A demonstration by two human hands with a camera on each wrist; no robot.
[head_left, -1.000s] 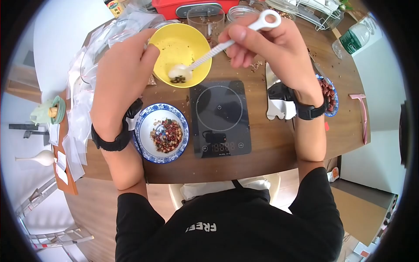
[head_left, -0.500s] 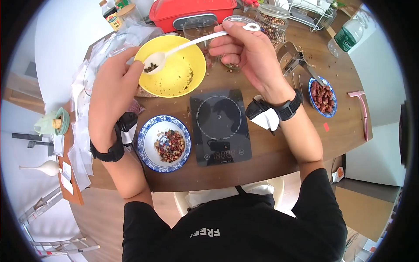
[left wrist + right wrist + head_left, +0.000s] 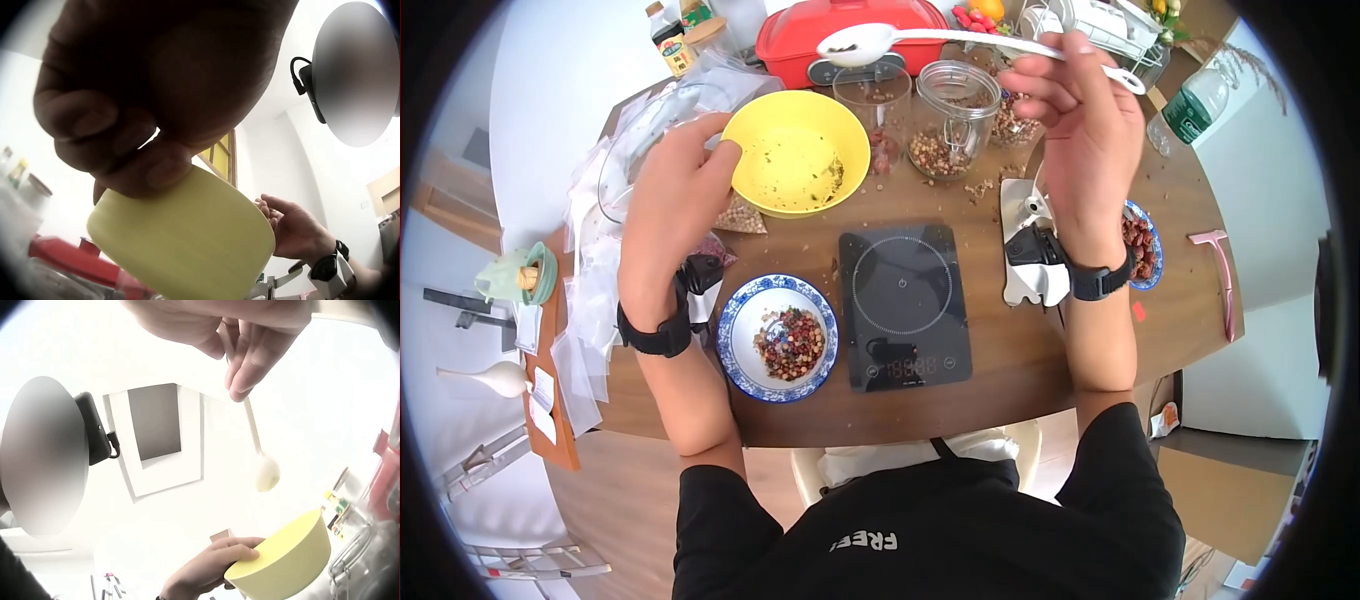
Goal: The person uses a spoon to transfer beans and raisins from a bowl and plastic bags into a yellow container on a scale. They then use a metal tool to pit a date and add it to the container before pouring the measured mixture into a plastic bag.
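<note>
My left hand (image 3: 672,195) pinches the rim of a yellow bowl (image 3: 790,140), held up over the table and tilted towards me. Dark green bits cling to the inside of the bowl. In my right hand (image 3: 1095,150) is a long white spoon (image 3: 856,45), gripped near the looped end of its handle. A few dark bits lie in the spoon's scoop, which is raised clear of the bowl in the right wrist view. The left wrist view shows the bowl's outer wall (image 3: 187,244) under the fingers.
A blue-rimmed dish (image 3: 778,290) of mixed beans sits beside a black induction cooker (image 3: 902,350). Behind stand a glass jar (image 3: 952,120), a clear cup (image 3: 872,100) and a red appliance (image 3: 850,20). Dried red dates (image 3: 1140,245) fill a dish at right, near a pink peeler (image 3: 1226,285).
The spoon has come up out of the yellow bowl with a few dark bits in it. My right hand has moved up and to the right; my left keeps its hold on the bowl.
</note>
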